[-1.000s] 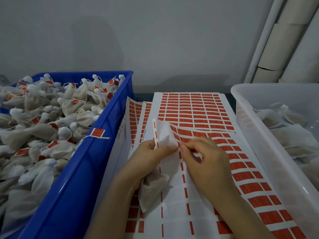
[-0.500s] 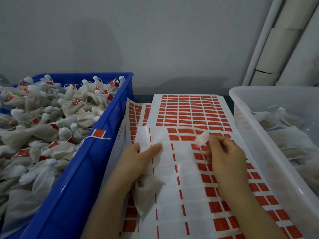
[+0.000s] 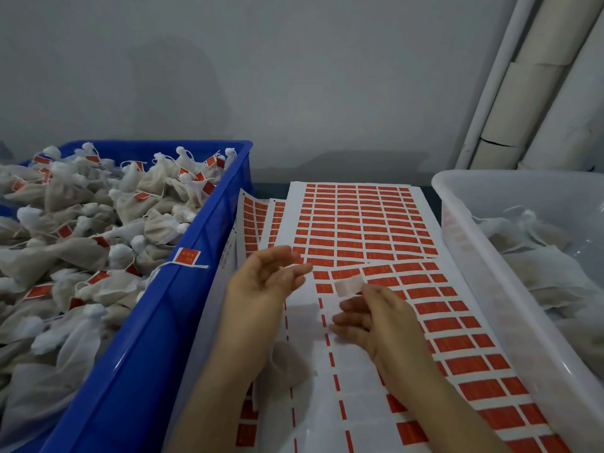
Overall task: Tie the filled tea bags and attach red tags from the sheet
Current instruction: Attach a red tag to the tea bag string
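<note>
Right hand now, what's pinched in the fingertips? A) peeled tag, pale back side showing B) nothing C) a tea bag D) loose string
A: the right hand pinches a small peeled tag, pale side toward the camera, above the sticker sheet; the tea bag hangs under the left hand.

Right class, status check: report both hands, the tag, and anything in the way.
Right hand pinching a peeled tag, pale back showing. Left hand open, palm up; filled tea bag hangs beneath it. Nothing blocking over the tag sheet.
</note>
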`<state>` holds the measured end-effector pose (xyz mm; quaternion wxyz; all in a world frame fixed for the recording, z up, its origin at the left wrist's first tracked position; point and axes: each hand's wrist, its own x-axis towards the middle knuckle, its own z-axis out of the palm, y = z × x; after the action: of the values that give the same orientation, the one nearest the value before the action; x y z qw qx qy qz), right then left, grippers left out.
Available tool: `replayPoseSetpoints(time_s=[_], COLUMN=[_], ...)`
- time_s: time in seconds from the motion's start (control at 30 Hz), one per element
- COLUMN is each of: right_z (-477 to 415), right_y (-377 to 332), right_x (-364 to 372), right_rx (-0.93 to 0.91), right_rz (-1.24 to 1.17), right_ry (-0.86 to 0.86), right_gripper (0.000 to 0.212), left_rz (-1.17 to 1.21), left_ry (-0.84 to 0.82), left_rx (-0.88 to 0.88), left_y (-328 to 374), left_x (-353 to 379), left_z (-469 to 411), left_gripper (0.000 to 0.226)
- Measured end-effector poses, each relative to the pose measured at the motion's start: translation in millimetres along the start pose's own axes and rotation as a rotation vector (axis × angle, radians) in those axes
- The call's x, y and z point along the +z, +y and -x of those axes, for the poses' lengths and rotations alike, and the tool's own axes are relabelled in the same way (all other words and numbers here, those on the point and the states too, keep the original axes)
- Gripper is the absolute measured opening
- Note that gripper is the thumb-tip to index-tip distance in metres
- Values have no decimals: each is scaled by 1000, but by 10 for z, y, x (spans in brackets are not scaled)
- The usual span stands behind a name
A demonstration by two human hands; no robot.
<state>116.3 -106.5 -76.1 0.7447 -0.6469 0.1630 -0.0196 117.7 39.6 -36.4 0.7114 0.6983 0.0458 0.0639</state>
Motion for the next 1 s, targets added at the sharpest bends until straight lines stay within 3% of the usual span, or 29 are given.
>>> replayPoseSetpoints(time_s=[0.1, 0.23, 0.4, 0.53, 0.6, 0.73, 0.83, 1.0], right_z=[21, 52, 94, 109, 116, 153, 229, 324], right_y=[-11, -103, -230, -254, -249, -239, -277, -316], right_x=[-47, -147, -248, -274, -281, -274, -234, -187], right_rx=[-138, -225, -248, -334, -358, -359, -430, -529], right_rz=[85, 9, -138, -30, 26, 16, 38, 122], right_ry=[82, 156, 117, 150, 160, 113, 51, -98], right_gripper=[23, 19, 17, 26, 16, 5, 18, 15], left_rz=[29, 141, 179, 170, 166, 136, 103, 91], left_ry=[-49, -131, -190, -176, -147, -145, -149, -198], left_rx=[-85, -171, -169, -89, -65, -98, -115, -88], left_y=[28, 53, 31, 54, 63, 51, 48, 56], left_x=[23, 64, 100, 112, 114, 119, 156, 167], left_z=[25, 60, 80, 110, 121, 112, 126, 161], left_gripper=[48, 74, 31, 20, 15, 21, 25, 26])
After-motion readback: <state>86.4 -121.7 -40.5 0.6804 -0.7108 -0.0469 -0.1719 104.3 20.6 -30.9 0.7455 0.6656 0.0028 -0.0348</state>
